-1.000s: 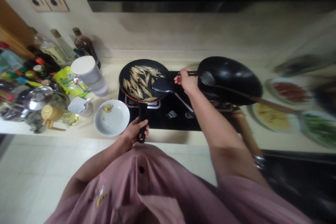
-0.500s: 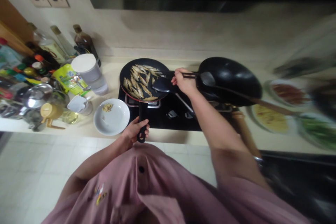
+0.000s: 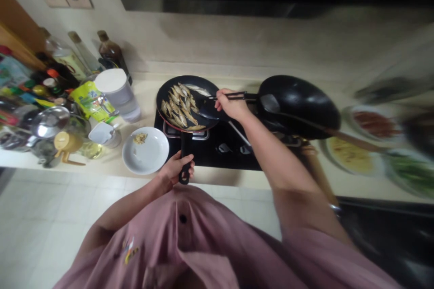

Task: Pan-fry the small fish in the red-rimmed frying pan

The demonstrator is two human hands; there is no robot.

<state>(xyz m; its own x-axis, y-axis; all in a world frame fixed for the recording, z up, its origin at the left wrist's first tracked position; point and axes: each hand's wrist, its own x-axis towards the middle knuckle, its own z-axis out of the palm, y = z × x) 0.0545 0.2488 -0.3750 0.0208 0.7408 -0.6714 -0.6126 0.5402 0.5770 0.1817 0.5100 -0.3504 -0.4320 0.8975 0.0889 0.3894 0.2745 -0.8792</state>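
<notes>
My left hand (image 3: 178, 167) is wrapped round the black handle (image 3: 185, 156) of a frying pan (image 3: 169, 86). Many small browned fish (image 3: 181, 110) lie in the pan, one at the far side paler than the others. Over the pan's right edge, my right hand (image 3: 231, 104) is closed on a pair of dark chopsticks (image 3: 237, 95), tips pointing left toward the fish. Below it, a black spatula (image 3: 208, 109) lies in the pan, its metal handle running down to the right. A white plate (image 3: 151, 162) with chopped yellowish bits (image 3: 140, 138) sits left of the handle.
Right of the pan stands a black wok (image 3: 301, 99), a wooden-handled turner (image 3: 352, 139) across it. Dishes of sliced red food (image 3: 376, 123), yellow food (image 3: 349, 151) and greens (image 3: 412, 169) are farther right. Bottles (image 3: 111, 52) and a lidded pitcher (image 3: 117, 97) crowd the left counter.
My right hand with the chopsticks has shifted a little left over the pan. Some fish at the pan's right side have moved, leaving a gap. My left hand stays on the handle.
</notes>
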